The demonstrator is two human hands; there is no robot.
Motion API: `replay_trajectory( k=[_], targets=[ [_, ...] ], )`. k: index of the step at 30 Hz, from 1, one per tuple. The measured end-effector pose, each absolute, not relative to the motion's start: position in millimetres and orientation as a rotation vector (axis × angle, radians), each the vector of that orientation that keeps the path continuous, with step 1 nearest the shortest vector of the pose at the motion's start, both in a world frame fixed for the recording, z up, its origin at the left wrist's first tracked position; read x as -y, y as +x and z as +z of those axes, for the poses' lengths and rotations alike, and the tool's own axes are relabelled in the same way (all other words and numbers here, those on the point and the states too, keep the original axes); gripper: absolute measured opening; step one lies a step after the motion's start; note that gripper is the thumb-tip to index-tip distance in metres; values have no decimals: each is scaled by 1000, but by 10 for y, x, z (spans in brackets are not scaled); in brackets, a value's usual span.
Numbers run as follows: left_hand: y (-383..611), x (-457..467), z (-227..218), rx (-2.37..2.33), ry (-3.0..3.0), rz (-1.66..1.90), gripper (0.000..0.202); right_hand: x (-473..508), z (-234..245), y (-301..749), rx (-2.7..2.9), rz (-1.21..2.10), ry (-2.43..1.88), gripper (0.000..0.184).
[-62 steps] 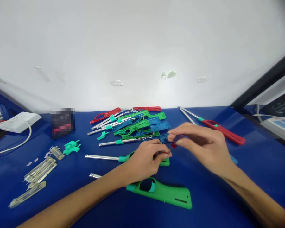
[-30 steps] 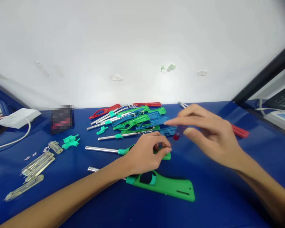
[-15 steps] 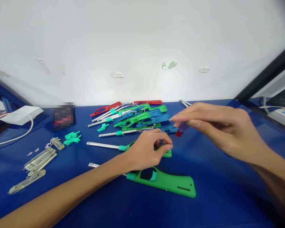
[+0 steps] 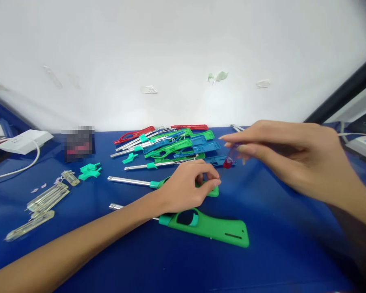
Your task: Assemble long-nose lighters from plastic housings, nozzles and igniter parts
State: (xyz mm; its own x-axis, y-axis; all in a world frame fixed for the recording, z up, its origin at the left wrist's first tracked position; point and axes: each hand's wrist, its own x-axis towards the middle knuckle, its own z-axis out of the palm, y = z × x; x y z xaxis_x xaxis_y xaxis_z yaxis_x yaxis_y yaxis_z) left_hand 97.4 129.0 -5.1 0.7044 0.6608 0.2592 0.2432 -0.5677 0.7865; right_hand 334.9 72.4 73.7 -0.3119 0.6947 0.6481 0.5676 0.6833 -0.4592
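My left hand [image 4: 186,188] rests on a green lighter shell [image 4: 212,191] with a metal tube [image 4: 128,181] pointing left, its fingers pinched on the shell's near end. My right hand [image 4: 288,156] hovers just right of it, fingers closed on a small screwdriver with a red and purple handle [image 4: 230,159], tip aimed down at the shell. A second green lighter [image 4: 212,229] lies closed on the blue table [image 4: 277,252] in front of my left wrist.
A pile of red, green and blue lighter shells and metal tubes [image 4: 171,148] lies behind my hands. Teal triggers [image 4: 90,171] and clear plastic tanks [image 4: 42,203] sit at left. A white socket box with cable [image 4: 21,141] stands far left.
My right hand with the screwdriver has lifted and moved right, away from my left hand. My left hand stays on the green shell.
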Motion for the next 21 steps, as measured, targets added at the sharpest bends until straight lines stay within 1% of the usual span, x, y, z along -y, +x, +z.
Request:
replay_trajectory(
  k=[1,4,5,9,13,14,16,17,19,21],
  targets=[
    [973,-1287,-51,-691,2151,705,12,-726,740,3352,2003,184,-978,23],
    [968,-1280,-55,-690,2150,713,10,-744,724,3343,1992,160,-965,8],
    [967,-1278,-58,-684,2148,715,11,-751,712,3337,1988,151,-955,7],
    [969,-1281,-75,-655,2135,714,15,-781,640,3313,1918,161,-947,10],
    [975,-1299,-85,-637,2135,710,11,-798,595,3292,1882,245,-929,23],
    [974,-1303,-85,-633,2134,709,11,-793,605,3291,1887,271,-929,21],
    [969,-1307,-83,-626,2129,706,12,-771,653,3302,1925,330,-944,6],
    [966,-1306,-81,-624,2126,705,13,-757,685,3311,1954,363,-953,8],
    [960,-1302,-79,-620,2122,700,15,-730,738,3328,1995,404,-968,20],
    [957,-1293,-77,-618,2120,697,18,-719,747,3326,1986,392,-973,20]
  ],
)
